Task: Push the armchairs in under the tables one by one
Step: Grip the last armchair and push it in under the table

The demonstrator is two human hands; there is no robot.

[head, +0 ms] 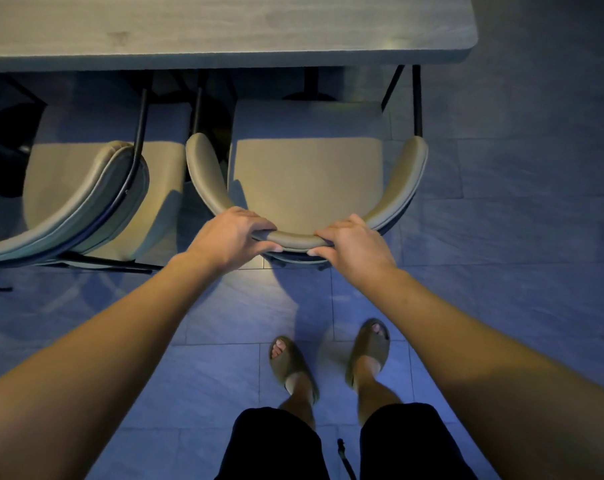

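While the padded armchair (307, 174) is stood before the wooden table (224, 26), its curved backrest is gripped by both hands: the left hand (229, 237) and the right hand (352, 245) are each closed around the top rim. Only the front edge of the seat is reached by the table's shadow. A second armchair (86, 199) is seen beside the first, likewise facing the table.

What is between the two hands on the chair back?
Only a bare stretch of the chair back lies between the left hand and right hand, in the head view.
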